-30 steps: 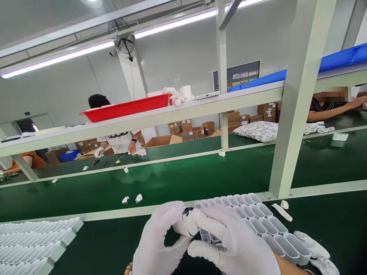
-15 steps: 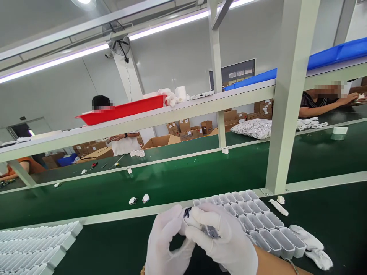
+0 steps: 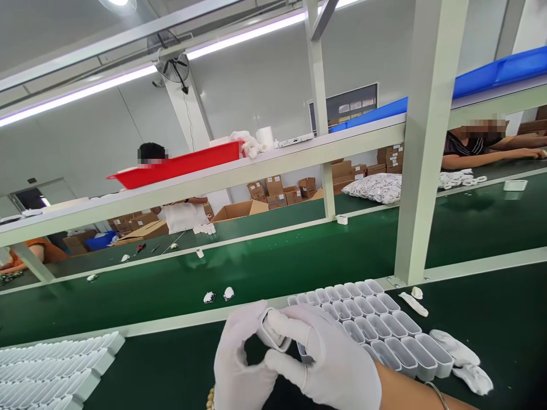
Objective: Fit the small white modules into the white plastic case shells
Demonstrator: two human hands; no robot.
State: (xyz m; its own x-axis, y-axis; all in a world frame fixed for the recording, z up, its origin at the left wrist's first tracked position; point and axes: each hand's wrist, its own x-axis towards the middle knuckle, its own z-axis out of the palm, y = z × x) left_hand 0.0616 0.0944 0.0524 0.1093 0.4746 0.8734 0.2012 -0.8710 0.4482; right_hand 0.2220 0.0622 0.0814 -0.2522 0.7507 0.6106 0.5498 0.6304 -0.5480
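Note:
Both my hands wear white gloves and meet low in the middle of the view. My left hand [image 3: 241, 361] grips a small white plastic casing [image 3: 270, 335] between thumb and fingers, its rounded open side turned partly toward me. My right hand [image 3: 335, 361] has its index finger laid on the casing and its thumb close below, so much of the casing is hidden. Just right of my hands stand rows of open white plastic housings [image 3: 395, 324] on the dark green bench. What lies inside the casing does not show clearly.
More white housings [image 3: 64, 370] stand in rows at the left. Beyond the bench's pale edge rail, a green conveyor [image 3: 273, 253] carries small white parts [image 3: 229, 294]. White finger cots or glove scraps [image 3: 455, 347] lie at right. A metal post [image 3: 427, 171] rises nearby; co-workers sit across.
The casing has turned in my fingers, and its dark part is out of sight. My right index finger has moved onto it. Parts on the conveyor have shifted right.

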